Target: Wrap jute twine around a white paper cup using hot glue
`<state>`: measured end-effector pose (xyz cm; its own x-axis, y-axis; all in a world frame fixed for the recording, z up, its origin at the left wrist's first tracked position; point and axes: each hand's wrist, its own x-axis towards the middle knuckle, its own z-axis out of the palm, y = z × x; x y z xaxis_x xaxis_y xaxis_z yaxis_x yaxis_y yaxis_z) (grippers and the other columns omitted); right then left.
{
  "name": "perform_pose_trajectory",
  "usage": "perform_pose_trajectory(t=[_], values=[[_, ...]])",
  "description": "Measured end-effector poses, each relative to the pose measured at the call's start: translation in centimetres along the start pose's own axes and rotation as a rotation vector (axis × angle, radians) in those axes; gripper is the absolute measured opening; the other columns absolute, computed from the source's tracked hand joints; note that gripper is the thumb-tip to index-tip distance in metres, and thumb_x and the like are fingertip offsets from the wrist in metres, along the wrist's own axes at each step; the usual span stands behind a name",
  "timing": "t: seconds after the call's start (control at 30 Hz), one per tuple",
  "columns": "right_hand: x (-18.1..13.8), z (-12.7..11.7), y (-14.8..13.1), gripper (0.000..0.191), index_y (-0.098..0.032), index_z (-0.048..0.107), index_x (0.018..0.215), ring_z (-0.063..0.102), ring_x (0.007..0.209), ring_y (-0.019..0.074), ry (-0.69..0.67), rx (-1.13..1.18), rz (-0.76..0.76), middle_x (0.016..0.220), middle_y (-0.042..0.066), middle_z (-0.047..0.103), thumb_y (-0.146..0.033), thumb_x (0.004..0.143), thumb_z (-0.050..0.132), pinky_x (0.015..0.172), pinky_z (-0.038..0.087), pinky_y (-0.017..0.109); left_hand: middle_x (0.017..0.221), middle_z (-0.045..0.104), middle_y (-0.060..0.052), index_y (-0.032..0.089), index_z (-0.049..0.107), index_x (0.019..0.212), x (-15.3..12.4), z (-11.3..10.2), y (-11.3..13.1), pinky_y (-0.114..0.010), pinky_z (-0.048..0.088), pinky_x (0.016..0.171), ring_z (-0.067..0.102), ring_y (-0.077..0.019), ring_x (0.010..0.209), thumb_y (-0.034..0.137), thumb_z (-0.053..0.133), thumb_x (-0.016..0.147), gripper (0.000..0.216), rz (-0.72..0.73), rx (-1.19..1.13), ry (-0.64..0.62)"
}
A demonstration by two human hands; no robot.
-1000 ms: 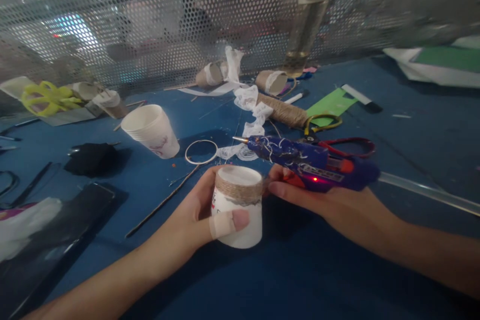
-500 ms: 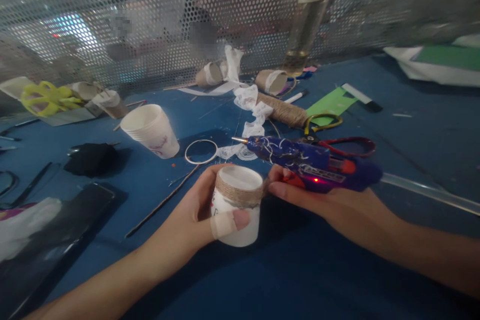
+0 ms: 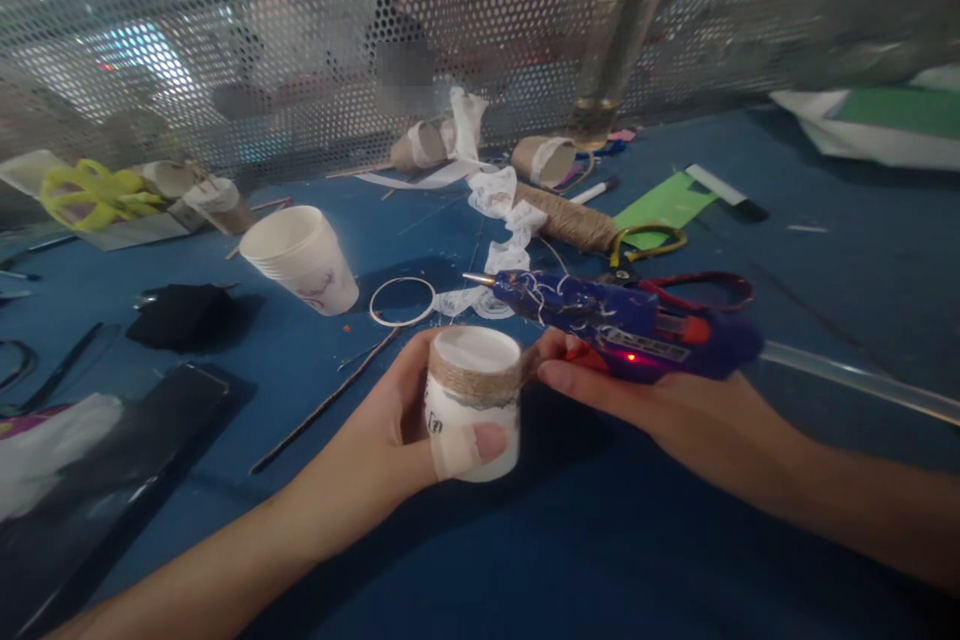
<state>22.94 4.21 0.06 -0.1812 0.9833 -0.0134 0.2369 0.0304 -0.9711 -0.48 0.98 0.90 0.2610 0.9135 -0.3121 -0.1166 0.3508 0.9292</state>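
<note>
Over the span of a second, a left hand (image 3: 390,445) turned and lifted a white paper cup (image 3: 491,415) slightly toward twelve o'clock, bringing it more nearly upright after a brief lean. Black markings (image 3: 435,423) at the cup's nine o'clock edge swung further into view, while a red mark seen there earlier could scarcely be made out. The left thumb (image 3: 491,441), wrapped in a pale bandage (image 3: 454,452), slid toward three o'clock across the cup's wall. The gap from cup to right hand (image 3: 667,415) widened a touch.
</note>
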Motion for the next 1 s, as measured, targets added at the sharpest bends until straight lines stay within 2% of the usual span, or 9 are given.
perform_pose_trajectory(t=[0.1, 0.2, 0.37, 0.53, 0.63, 0.73, 0.83, 0.9, 1.0], values=[[0.09, 0.01, -0.06, 0.03, -0.031, 0.08, 0.086, 0.081, 0.096, 0.0283, 0.005, -0.04, -0.029, 0.099, 0.001, 0.083, -0.059, 0.079, 0.088, 0.087, 0.072, 0.043, 0.129, 0.084, -0.004, 0.025, 0.074, 0.129, -0.02, -0.06, 0.05, -0.031, 0.056, 0.1, 0.074, -0.0292, 0.128, 0.024, 0.099, 0.073, 0.062, -0.003, -0.012, 0.007], [0.21, 0.15, -0.21, 0.036, -0.032, 0.077, 0.085, 0.082, 0.096, 0.0301, 0.002, -0.02, -0.027, 0.095, 0.001, 0.084, -0.064, 0.074, 0.092, 0.088, 0.072, 0.046, 0.128, 0.085, -0.004, 0.025, 0.074, 0.129, -0.06, -0.16, 0.12, -0.031, 0.057, 0.098, 0.075, -0.0296, 0.126, 0.025, 0.1, 0.073, 0.061, -0.003, -0.018, 0.002], [0.28, 0.14, -0.15, 0.035, -0.032, 0.078, 0.091, 0.084, 0.101, 0.0295, -0.042, 0.076, 0.0, 0.095, -0.001, 0.086, -0.059, 0.076, 0.094, 0.098, 0.071, 0.045, 0.126, 0.087, -0.003, 0.028, 0.076, 0.125, -0.31, -0.14, 0.16, -0.031, 0.059, 0.096, 0.077, -0.0296, 0.125, 0.037, 0.1, 0.077, 0.054, 0.006, -0.05, -0.024], [0.18, -0.01, 0.15, 0.036, -0.031, 0.079, 0.091, 0.083, 0.1, 0.0299, -0.005, 0.064, 0.041, 0.097, 0.001, 0.086, -0.059, 0.074, 0.094, 0.096, 0.07, 0.044, 0.125, 0.087, -0.004, 0.027, 0.078, 0.123, -0.41, 0.13, 0.25, -0.03, 0.06, 0.094, 0.078, -0.0288, 0.123, 0.039, 0.101, 0.076, 0.054, 0.017, -0.059, -0.008], [0.15, 0.12, 0.15, 0.035, -0.03, 0.08, 0.098, 0.082, 0.1, 0.0295, -0.009, 0.077, 0.045, 0.097, 0.001, 0.085, -0.053, 0.075, 0.094, 0.097, 0.069, 0.043, 0.121, 0.086, -0.003, 0.028, 0.079, 0.122, -0.36, 0.02, 0.17, -0.029, 0.059, 0.093, 0.079, -0.0266, 0.117, 0.04, 0.101, 0.076, 0.052, 0.007, -0.058, -0.004], [0.24, 0.24, -0.07, 0.035, -0.03, 0.08, 0.094, 0.082, 0.1, 0.0297, -0.055, 0.084, 0.028, 0.096, 0.001, 0.085, -0.052, 0.072, 0.095, 0.098, 0.069, 0.045, 0.115, 0.085, -0.003, 0.028, 0.08, 0.122, -0.34, -0.17, 0.06, -0.03, 0.06, 0.092, 0.078, -0.0249, 0.108, 0.042, 0.102, 0.075, 0.054, -0.002, -0.043, 0.008], [0.36, 0.07, -0.17, 0.039, -0.03, 0.081, 0.088, 0.081, 0.102, 0.0322, -0.058, 0.058, 0.048, 0.098, 0.002, 0.086, -0.061, 0.068, 0.095, 0.098, 0.068, 0.049, 0.114, 0.085, -0.003, 0.028, 0.08, 0.122, -0.34, -0.25, 0.03, -0.031, 0.059, 0.093, 0.077, -0.0242, 0.106, 0.042, 0.101, 0.076, 0.052, -0.003, -0.037, 0.003], [0.49, -0.16, -0.09, 0.041, -0.031, 0.083, 0.087, 0.08, 0.103, 0.0332, -0.047, -0.017, 0.046, 0.099, 0.003, 0.086, -0.068, 0.07, 0.092, 0.1, 0.067, 0.05, 0.118, 0.085, -0.004, 0.028, 0.08, 0.122, -0.33, -0.3, 0.02, -0.032, 0.059, 0.095, 0.076, -0.0254, 0.11, 0.042, 0.101, 0.076, 0.053, -0.008, -0.044, -0.01], [0.78, -0.34, 0.04, 0.043, -0.033, 0.082, 0.085, 0.08, 0.099, 0.0301, -0.066, -0.093, 0.02, 0.095, 0.0, 0.085, -0.073, 0.073, 0.088, 0.099, 0.066, 0.046, 0.118, 0.084, -0.006, 0.028, 0.079, 0.124, -0.3, -0.51, -0.05, -0.034, 0.059, 0.095, 0.076, -0.0278, 0.112, 0.042, 0.1, 0.076, 0.054, -0.02, -0.029, -0.02]])
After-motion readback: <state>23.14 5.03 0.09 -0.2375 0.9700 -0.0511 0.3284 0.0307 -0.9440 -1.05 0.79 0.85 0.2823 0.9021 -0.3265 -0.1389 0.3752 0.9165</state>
